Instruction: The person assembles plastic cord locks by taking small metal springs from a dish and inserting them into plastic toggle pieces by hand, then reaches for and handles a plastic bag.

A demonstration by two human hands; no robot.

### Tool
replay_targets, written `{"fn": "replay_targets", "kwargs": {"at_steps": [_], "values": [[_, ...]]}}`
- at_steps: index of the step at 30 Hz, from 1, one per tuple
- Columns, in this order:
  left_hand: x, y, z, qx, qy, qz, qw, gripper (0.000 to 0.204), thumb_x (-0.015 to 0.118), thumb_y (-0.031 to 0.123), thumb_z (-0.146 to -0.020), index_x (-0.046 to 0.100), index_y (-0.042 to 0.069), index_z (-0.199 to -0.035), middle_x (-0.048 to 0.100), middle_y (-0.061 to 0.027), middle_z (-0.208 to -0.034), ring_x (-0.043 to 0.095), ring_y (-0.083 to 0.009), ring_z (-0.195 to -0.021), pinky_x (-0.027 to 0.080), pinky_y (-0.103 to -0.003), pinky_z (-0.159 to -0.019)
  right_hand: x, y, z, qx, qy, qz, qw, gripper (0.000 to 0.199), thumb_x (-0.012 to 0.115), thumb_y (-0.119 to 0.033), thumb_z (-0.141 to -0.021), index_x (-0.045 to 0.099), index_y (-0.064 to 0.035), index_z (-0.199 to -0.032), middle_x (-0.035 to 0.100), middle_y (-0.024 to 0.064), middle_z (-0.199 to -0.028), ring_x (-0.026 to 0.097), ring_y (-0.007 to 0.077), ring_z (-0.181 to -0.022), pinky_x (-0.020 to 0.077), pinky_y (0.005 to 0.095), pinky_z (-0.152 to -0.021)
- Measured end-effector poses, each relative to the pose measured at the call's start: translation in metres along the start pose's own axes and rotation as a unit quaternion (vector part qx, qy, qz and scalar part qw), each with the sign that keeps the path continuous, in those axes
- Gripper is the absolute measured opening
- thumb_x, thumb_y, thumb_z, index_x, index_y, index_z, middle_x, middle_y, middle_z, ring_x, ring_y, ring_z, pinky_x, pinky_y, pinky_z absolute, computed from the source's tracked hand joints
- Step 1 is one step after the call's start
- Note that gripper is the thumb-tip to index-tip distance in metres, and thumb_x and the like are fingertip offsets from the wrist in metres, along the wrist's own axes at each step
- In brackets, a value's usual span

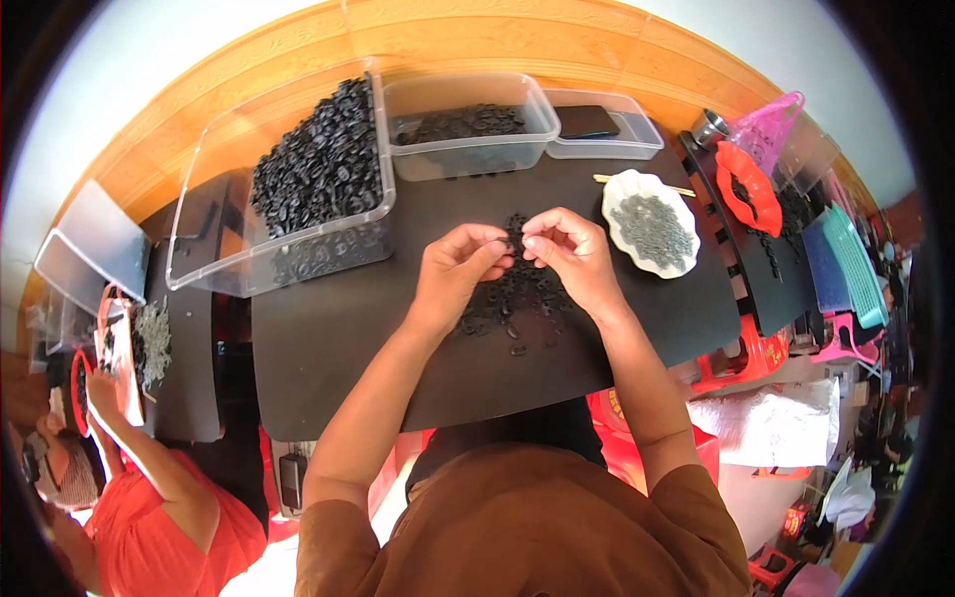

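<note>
Above the dark table, my left hand (pixel 460 269) pinches a small black piece (pixel 513 241) between thumb and fingertips. My right hand (pixel 575 261) is closed in a pinch right beside it, and what lies between its fingertips is too small to make out. Under both hands a loose heap of small black ring-like pieces (pixel 517 298) spreads over the tabletop. To the right of my right hand sits a white scalloped dish (pixel 613 233) full of tiny grey-green parts (pixel 652 231).
A big clear bin (pixel 288 237) of glossy black oval pieces (pixel 323 159) stands back left. Beside it are a clear tub (pixel 468 149) and a shallow box with a dark flat object (pixel 587 121). A red dish (pixel 748 189) is farther right. A co-worker in red (pixel 189 507) works at left.
</note>
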State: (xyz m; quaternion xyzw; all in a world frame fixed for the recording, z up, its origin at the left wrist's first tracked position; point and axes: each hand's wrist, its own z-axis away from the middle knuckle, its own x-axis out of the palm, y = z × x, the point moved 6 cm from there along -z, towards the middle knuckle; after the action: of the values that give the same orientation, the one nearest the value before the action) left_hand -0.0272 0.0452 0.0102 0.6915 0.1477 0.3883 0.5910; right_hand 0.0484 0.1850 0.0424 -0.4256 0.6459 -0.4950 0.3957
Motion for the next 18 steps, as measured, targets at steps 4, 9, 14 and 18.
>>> {"fn": "replay_targets", "kwargs": {"at_steps": [4, 9, 14, 18], "values": [[0.006, 0.003, 0.004, -0.022, -0.009, 0.015, 1.000, 0.011, 0.060, 0.010, -0.093, 0.062, 0.003, -0.100, 0.066, -0.0029, -0.091, 0.064, -0.0101, -0.081, 0.053, -0.022, -0.075, 0.008, -0.020, 0.008, -0.102, -0.005, 0.119, 0.988, 0.010, 0.065, 0.002, -0.083, 0.065, -0.0014, -0.092, 0.067, 0.0057, -0.082, 0.065, 0.0119, -0.073, 0.0516, 0.0253, -0.066], [0.010, -0.008, 0.007, -0.033, -0.010, 0.021, 0.999, 0.009, 0.061, 0.007, -0.092, 0.063, 0.001, -0.098, 0.066, -0.0047, -0.092, 0.064, -0.0108, -0.084, 0.053, -0.024, -0.078, 0.012, -0.042, 0.020, -0.259, 0.025, 0.333, 0.906, 0.011, 0.067, -0.009, -0.078, 0.061, -0.0073, -0.087, 0.063, 0.0092, -0.077, 0.063, 0.0294, -0.071, 0.0499, 0.0379, -0.058], [0.012, -0.017, 0.005, -0.069, -0.017, 0.037, 0.997, 0.010, 0.064, 0.005, -0.089, 0.063, -0.002, -0.097, 0.066, -0.0073, -0.093, 0.063, -0.0107, -0.083, 0.053, -0.022, -0.077, 0.012, -0.052, 0.029, -0.334, -0.035, 0.426, 0.840, 0.008, 0.063, -0.010, -0.075, 0.055, -0.0091, -0.079, 0.056, 0.0050, -0.067, 0.061, 0.0239, -0.064, 0.0483, 0.0361, -0.057], [0.013, -0.017, 0.007, -0.073, -0.028, -0.027, 0.997, 0.006, 0.064, 0.003, -0.089, 0.063, -0.002, -0.093, 0.067, -0.0074, -0.088, 0.063, -0.0109, -0.078, 0.053, -0.023, -0.073, 0.011, -0.061, 0.031, -0.378, -0.081, 0.447, 0.807, 0.011, 0.062, -0.012, -0.073, 0.052, -0.0101, -0.076, 0.055, 0.0036, -0.068, 0.061, 0.0202, -0.066, 0.0479, 0.0331, -0.059]]}}
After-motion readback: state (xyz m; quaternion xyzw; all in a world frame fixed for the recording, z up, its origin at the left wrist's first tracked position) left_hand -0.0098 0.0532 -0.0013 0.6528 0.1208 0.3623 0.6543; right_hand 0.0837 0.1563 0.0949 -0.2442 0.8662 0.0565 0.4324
